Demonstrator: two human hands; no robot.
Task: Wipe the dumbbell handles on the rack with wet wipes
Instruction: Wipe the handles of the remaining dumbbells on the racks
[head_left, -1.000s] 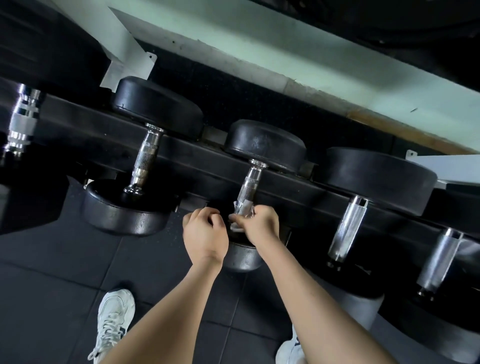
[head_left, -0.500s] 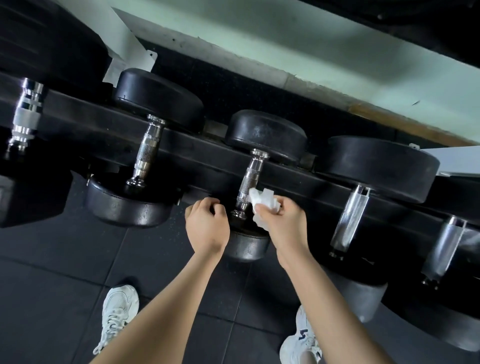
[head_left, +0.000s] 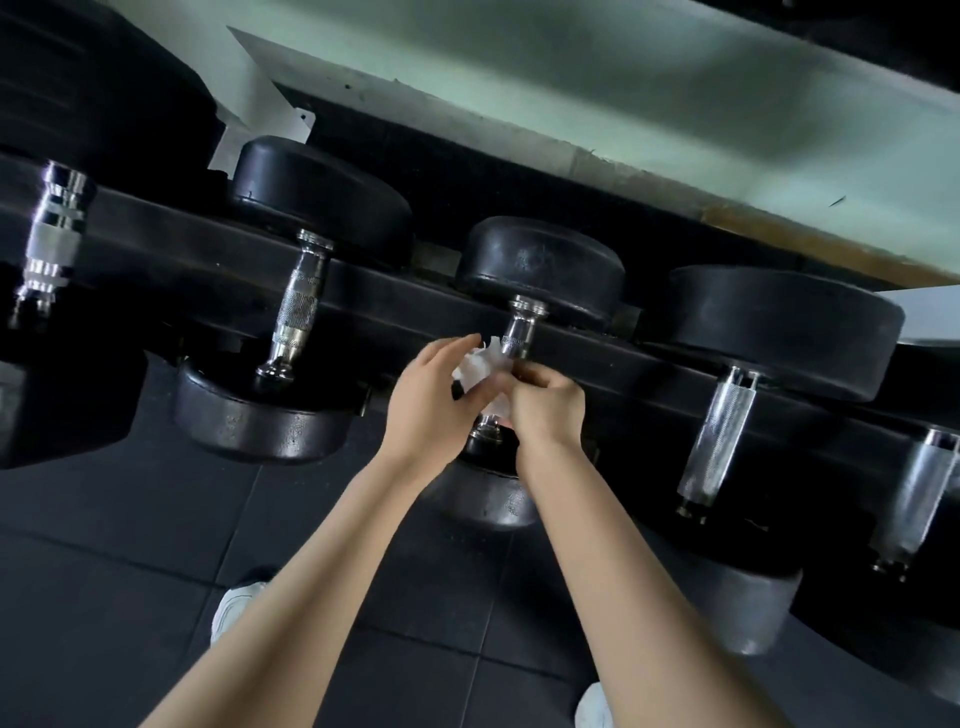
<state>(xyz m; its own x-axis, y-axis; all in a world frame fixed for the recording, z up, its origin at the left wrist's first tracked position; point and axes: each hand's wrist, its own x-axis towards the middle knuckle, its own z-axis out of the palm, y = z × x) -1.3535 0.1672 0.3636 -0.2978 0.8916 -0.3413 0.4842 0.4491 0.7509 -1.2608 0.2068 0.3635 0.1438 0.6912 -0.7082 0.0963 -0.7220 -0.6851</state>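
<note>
The rack (head_left: 208, 249) is recorded as a long black rail crossing the view, matt and scuffed, with five dumbbells laid across it side by side. Progress is judged as mid-task: one handle is being attended to and four others are in view. Which of those four are already wiped cannot be told, since no wet film can be made out on any of them. The heads (head_left: 540, 260) are noted as thick round black discs, rubber-like, dull, with worn and speckled rims. The handles are bright chromed steel. The far-left handle (head_left: 52, 244) is banded with rings. The next handle (head_left: 296, 312) is slim, with a knurled middle and flared collars. The two right-hand handles (head_left: 722, 436) are thicker, straight cylinders with fine knurling. The middle handle (head_left: 519, 332) is slim and collared, and only its upper end is exposed, the remainder being hidden by the hands. The left hand (head_left: 426, 400) is held with fingers only slightly bent and laid against the wipe. The right hand (head_left: 545, 410) is curled, with the wipe pinched at its fingertips. The wipe (head_left: 478, 366) is a small white crumpled wad, soft and creased, located between both hands just beside the middle handle. Whether it is touching the steel cannot be told.
</note>
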